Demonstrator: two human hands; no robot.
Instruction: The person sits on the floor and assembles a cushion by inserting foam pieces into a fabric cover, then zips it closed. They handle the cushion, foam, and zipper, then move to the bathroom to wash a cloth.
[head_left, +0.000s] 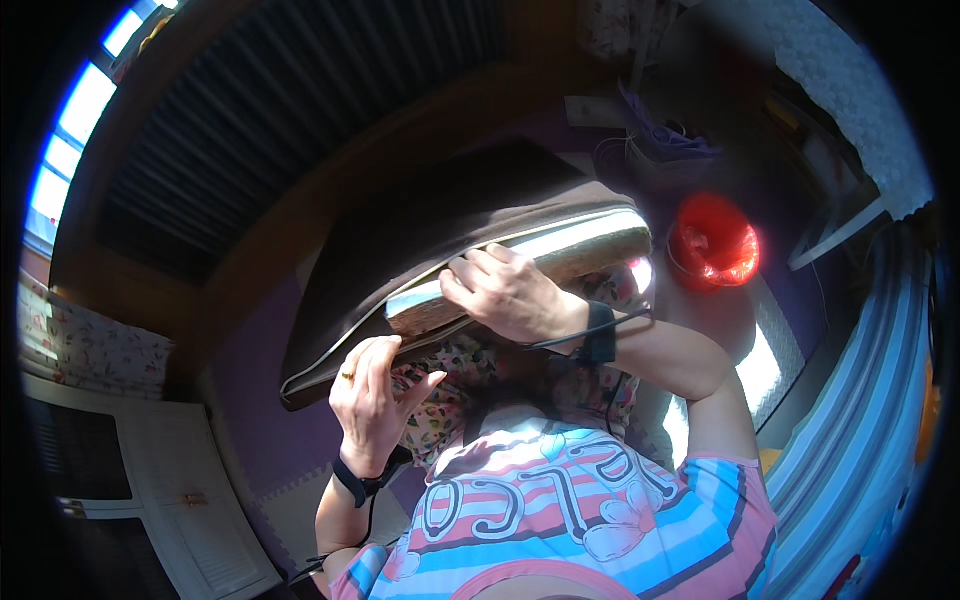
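A large dark brown cushion cover lies across my lap, its long side gaping along a pale zip edge. Inside the gap shows a thick pad, white on top with a rough tan side. My right hand is over the middle of the opening, fingers curled onto the upper edge of the cover and the pad. Toward the left end of the opening, my left hand has its fingertips by the cover's lower edge. Its thumb stands apart from the fingers, and nothing shows between them.
A red bin with a plastic liner stands on the floor to the right. Beyond the cover is a dark wooden frame with a ribbed panel. A white cabinet is at lower left, and striped blue fabric hangs at right.
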